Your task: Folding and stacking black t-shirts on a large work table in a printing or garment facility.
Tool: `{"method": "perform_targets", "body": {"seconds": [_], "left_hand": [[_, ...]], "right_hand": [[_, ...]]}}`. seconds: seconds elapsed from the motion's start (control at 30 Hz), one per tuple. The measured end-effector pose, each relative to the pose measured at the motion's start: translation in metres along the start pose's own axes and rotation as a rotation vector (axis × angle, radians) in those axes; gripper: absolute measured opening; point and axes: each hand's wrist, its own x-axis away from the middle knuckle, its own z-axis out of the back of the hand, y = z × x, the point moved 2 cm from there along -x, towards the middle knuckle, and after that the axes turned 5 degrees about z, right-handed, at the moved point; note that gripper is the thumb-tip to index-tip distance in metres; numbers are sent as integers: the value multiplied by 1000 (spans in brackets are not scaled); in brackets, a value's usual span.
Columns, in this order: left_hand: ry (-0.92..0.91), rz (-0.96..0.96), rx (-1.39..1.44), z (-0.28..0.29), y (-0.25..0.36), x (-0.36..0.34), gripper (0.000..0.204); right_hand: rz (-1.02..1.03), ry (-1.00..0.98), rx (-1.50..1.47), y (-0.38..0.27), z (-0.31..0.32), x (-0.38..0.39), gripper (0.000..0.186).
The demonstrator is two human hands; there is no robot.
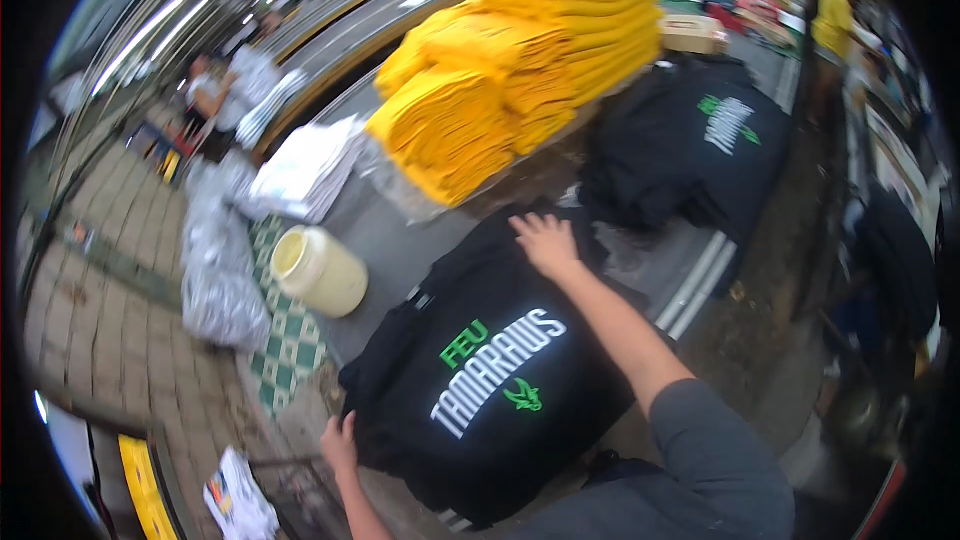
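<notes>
A black T-shirt [410, 380] with green and white lettering and a small green emblem lies spread before me on top of a black pile. My right hand [547, 243] rests flat near its far edge, fingers spread on the cloth. At the near left edge, my left hand [341, 443] has its fingers closed on the shirt's border; part of the grip is hard to make out. Beyond my right hand, a second pile of black shirts [690, 150] bears a similar print.
Tall stacks of folded yellow shirts [520, 70] stand at the far side of the grey table [385, 230]. A cream plastic jar [335, 275], white folded cloth [310, 170] and clear plastic bags [222, 260] are at the left. A cardboard box [693, 35] sits far right; other people are farther off.
</notes>
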Motion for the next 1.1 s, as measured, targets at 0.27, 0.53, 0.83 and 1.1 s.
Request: {"method": "perform_targets", "body": {"seconds": [0.27, 0.53, 0.83, 1.1], "left_hand": [[176, -238, 125, 2, 30, -33, 49], [-56, -500, -134, -70, 43, -21, 61], [-101, -1096, 224, -36, 205, 159, 34], [-412, -1638, 587, -20, 216, 308, 35]], "right_hand": [[-288, 454, -126, 9, 105, 163, 53], [-1374, 465, 243, 12, 168, 665, 31], [-2348, 430, 92, -353, 113, 968, 21], [-2458, -120, -722, -500, 52, 958, 29]]}}
